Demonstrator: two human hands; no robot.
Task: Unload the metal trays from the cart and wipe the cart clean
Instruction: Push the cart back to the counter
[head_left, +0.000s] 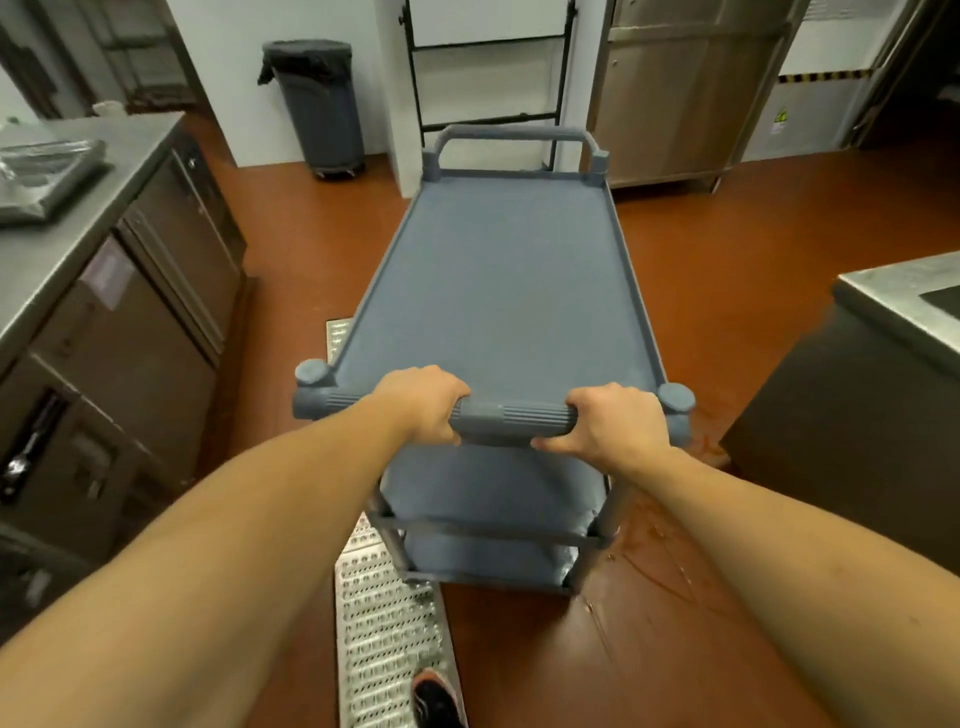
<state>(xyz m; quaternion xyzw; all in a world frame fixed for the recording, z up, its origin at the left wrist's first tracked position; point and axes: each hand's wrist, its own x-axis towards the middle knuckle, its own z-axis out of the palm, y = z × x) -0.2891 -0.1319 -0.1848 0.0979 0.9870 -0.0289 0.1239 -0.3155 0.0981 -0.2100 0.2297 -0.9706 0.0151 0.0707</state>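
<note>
Both hands hold the grey plastic three-shelf cart (498, 291) by its ribbed grey bar handle (511, 418). The left hand (423, 405) is curled round the left part of the bar. The right hand (615, 423) is curled round the right part, with its thumb tucked under. Holding the bar at two spots lets the person steer, so the cart does not swing to one side.

The cart stands right in front of the person on the red-brown floor (727, 249). Its top shelf has nothing on it. The parts of the two lower shelves that show look bare too, but their far ends are hidden. So the unloading looks done. The flat shiny metal trays (47, 176) lie on the long steel counter (62, 254) to the left, well apart from the cart. That is a good spot for them: up off the floor and out of the way.

No cloth shows anywhere, and neither hand holds one. My guess is that the wiping is not yet begun.

A silver drain grate with holes (384, 623) runs under the cart's left side, and one black shoe (436, 701) stands on it. Wet streaks (665, 561) shine on the floor by the cart's right legs. Pushing slowly would be wise — the cart could slip or catch there. A dark bin with a black bag (322, 104) waits by the far wall.
</note>
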